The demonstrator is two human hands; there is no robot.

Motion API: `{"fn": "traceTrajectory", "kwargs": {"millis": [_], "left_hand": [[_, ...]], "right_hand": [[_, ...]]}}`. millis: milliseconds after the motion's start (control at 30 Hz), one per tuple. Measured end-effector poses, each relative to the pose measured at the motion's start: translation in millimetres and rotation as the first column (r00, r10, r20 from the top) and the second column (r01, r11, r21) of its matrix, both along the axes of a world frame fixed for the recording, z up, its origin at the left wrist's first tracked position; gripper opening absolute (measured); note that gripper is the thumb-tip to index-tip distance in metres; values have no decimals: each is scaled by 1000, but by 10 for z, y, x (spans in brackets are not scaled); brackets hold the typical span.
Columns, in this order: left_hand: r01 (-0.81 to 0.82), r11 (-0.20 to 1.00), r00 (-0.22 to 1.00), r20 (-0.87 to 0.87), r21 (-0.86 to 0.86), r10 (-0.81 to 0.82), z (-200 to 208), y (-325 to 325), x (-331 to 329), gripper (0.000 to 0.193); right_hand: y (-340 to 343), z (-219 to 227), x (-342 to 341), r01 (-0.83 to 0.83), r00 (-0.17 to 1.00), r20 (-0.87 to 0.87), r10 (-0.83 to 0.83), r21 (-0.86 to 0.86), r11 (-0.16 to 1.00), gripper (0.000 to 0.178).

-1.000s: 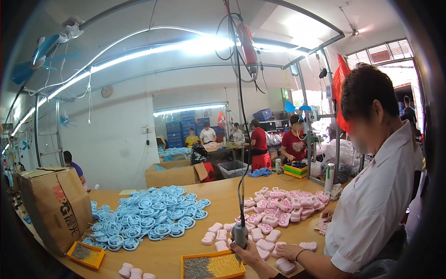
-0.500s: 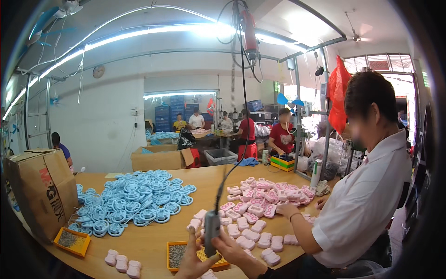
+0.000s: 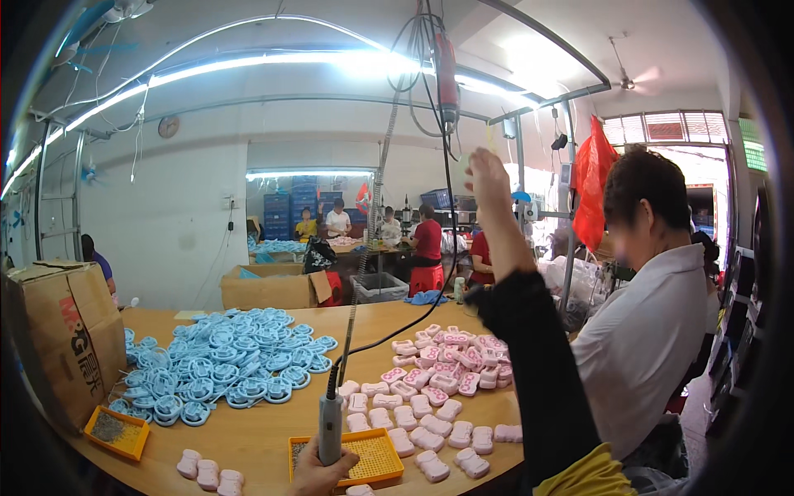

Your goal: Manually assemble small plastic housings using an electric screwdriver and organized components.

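Workshop, wooden table [image 3: 269, 434]: blue rings [image 3: 231, 360] heaped at left, pink blocks [image 3: 434, 423] spread at right. The left hand [image 3: 318, 473] wraps a grey power tool [image 3: 330, 430], upright by a yellow tray [image 3: 376, 455]. The right hand [image 3: 490, 186] is raised high; whether it pinches anything cannot be told.

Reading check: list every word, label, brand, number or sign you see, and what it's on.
Cardboard box at the left: large red and black printed characters on its side; I don't copy out brands or wording.
Wall clock: dial too small to read.
Grey tool in the left hand: no readable text.
Pink pieces: some bear darker pink markings, too small to tell whether any are letters.
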State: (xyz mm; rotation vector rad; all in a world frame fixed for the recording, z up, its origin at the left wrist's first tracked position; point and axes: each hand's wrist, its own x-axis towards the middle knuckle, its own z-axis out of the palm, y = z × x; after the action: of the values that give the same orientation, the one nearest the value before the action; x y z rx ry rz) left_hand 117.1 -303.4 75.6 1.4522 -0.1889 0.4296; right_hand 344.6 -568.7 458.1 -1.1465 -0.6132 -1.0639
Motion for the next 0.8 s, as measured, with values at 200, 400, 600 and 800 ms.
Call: {"fn": "traceTrajectory", "kwargs": {"millis": [200,400,600,800], "left_hand": [[-12,998,1000,-7,-57,12,-3,193,-44,25],[-1,999,1000,14,-36,2,18,277,-61,35],[25,1000,999,-27,-19,-25,-15,359,-33,37],[-54,993,990,-120,109,67,-9,431,1,25]], "right_hand": [[279,629,-55,-272,960,-112,257,-154,950,31],[381,722,-120,-254,959,-186,214,-222,941,26],[423,791,-57,-350,919,-259,297,-190,917,33],[469,805,101,-327,933,-224,280,-211,921,33]]}}
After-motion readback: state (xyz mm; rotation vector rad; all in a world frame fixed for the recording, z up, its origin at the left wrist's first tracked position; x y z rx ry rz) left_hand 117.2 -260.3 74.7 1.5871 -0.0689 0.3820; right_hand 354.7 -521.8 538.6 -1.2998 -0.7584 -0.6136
